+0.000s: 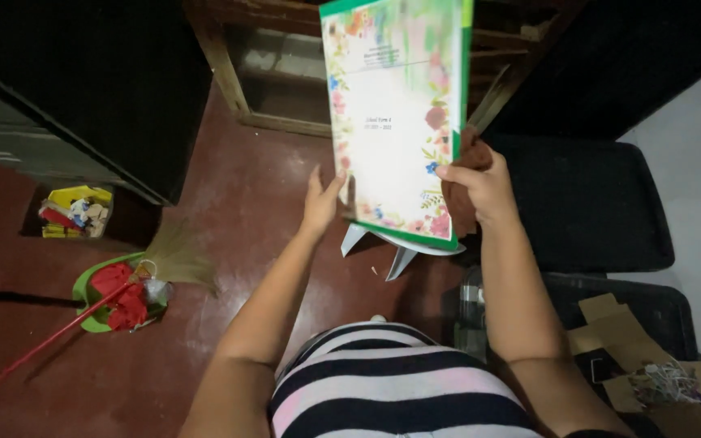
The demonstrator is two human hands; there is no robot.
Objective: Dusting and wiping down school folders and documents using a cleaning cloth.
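The person is wearing a snug, horizontally striped top in black, white and pale pink bands (383, 381), which is curving over the belly and filling the lower middle of the view. Both forearms are showing bare, with no sleeves reaching them. The left hand (322, 203) and right hand (480, 188) are wearing no gloves, rings, watch or bracelets that are showing

You hold a flowered, green-edged folder (395, 113) upright, slightly tilted, at upper centre, a brown cloth (462, 191) pressed against its right edge.
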